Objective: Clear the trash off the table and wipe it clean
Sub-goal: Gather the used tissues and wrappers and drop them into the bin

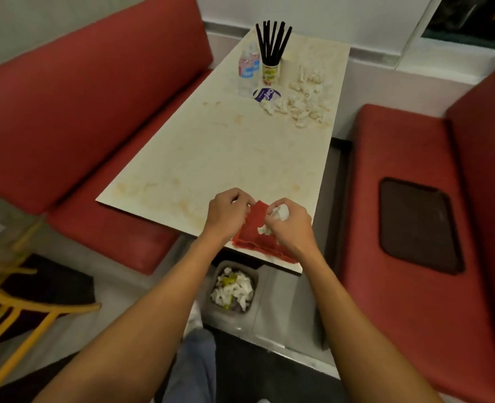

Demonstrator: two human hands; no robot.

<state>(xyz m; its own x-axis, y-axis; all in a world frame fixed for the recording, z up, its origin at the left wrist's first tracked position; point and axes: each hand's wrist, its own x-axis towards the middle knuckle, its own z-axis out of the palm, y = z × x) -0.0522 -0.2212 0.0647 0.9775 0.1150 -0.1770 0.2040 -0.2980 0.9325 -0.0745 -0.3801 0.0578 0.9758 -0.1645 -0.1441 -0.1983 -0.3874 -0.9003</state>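
Clutching a crumpled white paper napkin [280, 212] in the right hand [291, 228], fingers curled tight round it, just above a folded red cloth [252, 242] lying at the near edge of the pale, stained desk [225, 146]. Pinching what looks like the cloth's far corner with the left hand [227, 213], fingers bent in. Standing on the floor directly below that edge: a grey bin [256, 276], part-filled with white scraps. Heaped well apart at the far right end of the desk, near a paper cup of black straws [271, 71] and two clear water bottles [247, 71]: a pile of torn white tissue [306, 100]. Probably featherlight, soft and quick to scatter, so best scooped in bunched handfuls, not picked piece by piece. As for the cloth: limp and grippy by the look of it, easy to gather by a corner or press flat under the palm for wiping.
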